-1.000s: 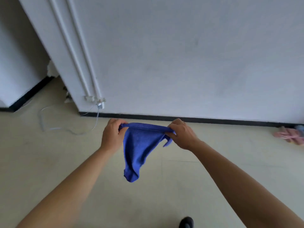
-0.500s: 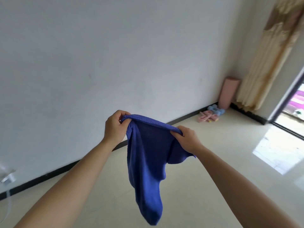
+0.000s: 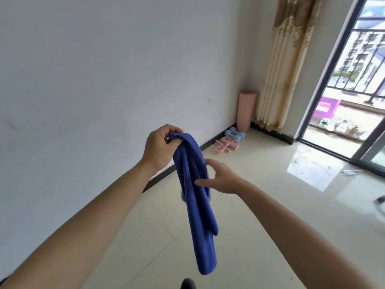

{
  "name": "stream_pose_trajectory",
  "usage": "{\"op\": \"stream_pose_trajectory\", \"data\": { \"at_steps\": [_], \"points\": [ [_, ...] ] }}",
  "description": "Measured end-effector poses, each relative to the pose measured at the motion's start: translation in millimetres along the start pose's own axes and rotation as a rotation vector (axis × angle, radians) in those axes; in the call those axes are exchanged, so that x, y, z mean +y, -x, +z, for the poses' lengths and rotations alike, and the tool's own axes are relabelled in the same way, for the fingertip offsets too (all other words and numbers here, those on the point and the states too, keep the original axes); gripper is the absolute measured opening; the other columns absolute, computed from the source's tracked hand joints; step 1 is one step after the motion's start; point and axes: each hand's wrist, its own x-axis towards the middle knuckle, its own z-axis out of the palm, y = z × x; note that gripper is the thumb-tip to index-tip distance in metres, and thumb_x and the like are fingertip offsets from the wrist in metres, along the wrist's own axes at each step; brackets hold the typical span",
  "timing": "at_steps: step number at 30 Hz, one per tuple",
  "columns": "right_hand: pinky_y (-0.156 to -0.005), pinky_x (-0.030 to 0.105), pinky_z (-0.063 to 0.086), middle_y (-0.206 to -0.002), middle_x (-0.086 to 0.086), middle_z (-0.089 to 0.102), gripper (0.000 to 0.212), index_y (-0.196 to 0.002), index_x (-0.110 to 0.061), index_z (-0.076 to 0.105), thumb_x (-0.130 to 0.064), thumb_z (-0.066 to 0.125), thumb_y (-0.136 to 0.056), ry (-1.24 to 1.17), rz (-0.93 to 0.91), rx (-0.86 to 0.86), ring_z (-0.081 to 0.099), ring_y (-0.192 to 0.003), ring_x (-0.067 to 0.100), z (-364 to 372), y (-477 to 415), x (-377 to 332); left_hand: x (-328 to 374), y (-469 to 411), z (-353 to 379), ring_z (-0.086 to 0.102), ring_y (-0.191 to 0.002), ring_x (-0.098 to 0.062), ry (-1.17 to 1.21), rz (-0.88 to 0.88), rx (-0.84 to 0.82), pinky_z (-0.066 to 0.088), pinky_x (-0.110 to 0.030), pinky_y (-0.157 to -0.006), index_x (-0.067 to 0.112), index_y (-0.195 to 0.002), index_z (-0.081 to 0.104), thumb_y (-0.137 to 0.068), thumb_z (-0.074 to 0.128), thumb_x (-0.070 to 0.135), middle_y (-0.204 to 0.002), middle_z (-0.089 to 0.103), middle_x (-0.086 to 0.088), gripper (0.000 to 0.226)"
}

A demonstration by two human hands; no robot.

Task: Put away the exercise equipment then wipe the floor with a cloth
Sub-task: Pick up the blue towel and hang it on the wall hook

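Note:
A blue cloth (image 3: 200, 222) hangs long and bunched from my left hand (image 3: 160, 149), which grips its top end at chest height. My right hand (image 3: 220, 178) is beside the cloth's upper part, fingers spread and loosely around it, thumb touching the fabric. In the far corner a rolled pink mat (image 3: 246, 110) stands upright against the wall. Two light blue dumbbells (image 3: 235, 134) and a pink resistance band set (image 3: 226, 146) lie on the floor next to it.
Glossy cream floor tiles (image 3: 291, 236) stretch ahead. A white wall with a black skirting runs along the left. A beige curtain (image 3: 283, 65) hangs by the open balcony door (image 3: 354, 90). A dark shoe tip (image 3: 187, 284) shows at the bottom edge.
The view has swung right toward the corner and balcony. My right hand has let go of the cloth's top edge and dropped lower; the cloth now hangs from my left hand alone.

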Motion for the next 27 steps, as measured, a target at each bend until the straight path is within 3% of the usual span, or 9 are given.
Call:
{"op": "stream_pose_trajectory", "data": {
  "at_steps": [4,8,11,13,16,18,22,24,27],
  "points": [
    [-0.096,0.041,0.051,-0.114,-0.006,0.07,0.033,-0.119,-0.026,0.065,-0.045,0.059,-0.093,-0.064,-0.025,0.028,0.063,-0.106,0.017,-30,-73,15,-21,-87,42,0.067,-0.083,-0.006,0.043,0.052,-0.129,0.054,-0.016,-0.073,0.015,-0.1,0.069,-0.09,0.064,0.006,-0.093,0.072,0.003,0.014],
    [-0.088,0.056,0.054,-0.095,0.012,0.062,0.038,-0.105,-0.01,0.061,-0.046,0.055,-0.092,-0.207,0.1,0.265,0.059,-0.092,0.024,-100,-150,47,-56,-176,76,0.069,-0.084,-0.017,0.181,-0.03,-0.132,0.059,-0.03,-0.07,0.016,-0.109,0.064,-0.088,0.071,0.014,-0.101,0.07,-0.003,0.022],
    [-0.077,0.04,0.058,-0.093,0.008,0.059,0.015,-0.107,-0.004,0.057,-0.017,0.051,-0.103,-0.39,0.163,0.397,0.06,-0.085,0.019,-163,-189,52,-79,-243,101,0.068,-0.089,-0.011,0.145,-0.089,-0.262,0.059,-0.03,-0.075,0.024,-0.116,0.058,-0.085,0.073,0.035,-0.104,0.068,0.006,0.036],
    [-0.071,0.035,0.061,-0.095,0.009,0.063,0.009,-0.105,-0.009,0.057,-0.012,0.049,-0.104,-0.477,0.192,0.495,0.065,-0.085,0.02,-203,-210,67,-90,-282,130,0.066,-0.092,-0.009,0.133,-0.139,-0.35,0.056,-0.028,-0.078,0.026,-0.116,0.058,-0.086,0.069,0.045,-0.103,0.067,0.009,0.038],
    [-0.073,0.037,0.061,-0.102,0.012,0.065,0.015,-0.105,-0.011,0.059,-0.008,0.044,-0.104,-0.63,0.235,0.599,0.068,-0.089,0.024,-257,-235,97,-106,-323,193,0.064,-0.091,-0.017,0.062,-0.163,-0.453,0.049,-0.028,-0.076,0.019,-0.11,0.06,-0.092,0.065,0.019,-0.099,0.066,0.007,0.019],
    [-0.073,0.035,0.06,-0.101,0.012,0.067,0.021,-0.11,-0.009,0.062,-0.006,0.042,-0.105,-0.771,0.232,0.64,0.07,-0.087,0.024,-291,-250,118,-119,-345,241,0.058,-0.103,-0.018,-0.065,-0.17,-0.598,0.044,-0.027,-0.082,0.022,-0.119,0.055,-0.09,0.057,0.007,-0.109,0.058,0.009,0.033],
    [-0.066,0.03,0.06,-0.082,0.005,0.072,0.018,-0.101,-0.009,0.064,-0.011,0.047,-0.106,-1.072,0.167,0.735,0.072,-0.072,0.018,-364,-289,172,-135,-402,344,0.046,-0.13,-0.013,-0.131,-0.076,-0.768,0.046,-0.039,-0.099,0.046,-0.132,0.044,-0.08,0.061,0.048,-0.136,0.046,0.023,0.054],
    [-0.064,0.027,0.059,-0.083,0.002,0.074,0.014,-0.103,-0.01,0.063,-0.015,0.05,-0.105,-1.157,0.135,0.765,0.072,-0.071,0.017,-403,-308,208,-153,-440,410,0.053,-0.125,-0.012,-0.069,-0.067,-0.775,0.047,-0.041,-0.099,0.047,-0.126,0.051,-0.081,0.053,0.061,-0.129,0.054,0.025,0.047],
    [-0.067,0.026,0.058,-0.098,0.003,0.072,0.011,-0.109,-0.016,0.063,-0.02,0.055,-0.103,-1.15,0.2,0.874,0.072,-0.081,0.014,-466,-330,269,-131,-485,469,0.068,-0.097,-0.013,0.007,-0.129,-0.657,0.054,-0.048,-0.087,0.04,-0.101,0.064,-0.078,0.056,0.059,-0.098,0.072,0.015,0.031]
  ]
}}
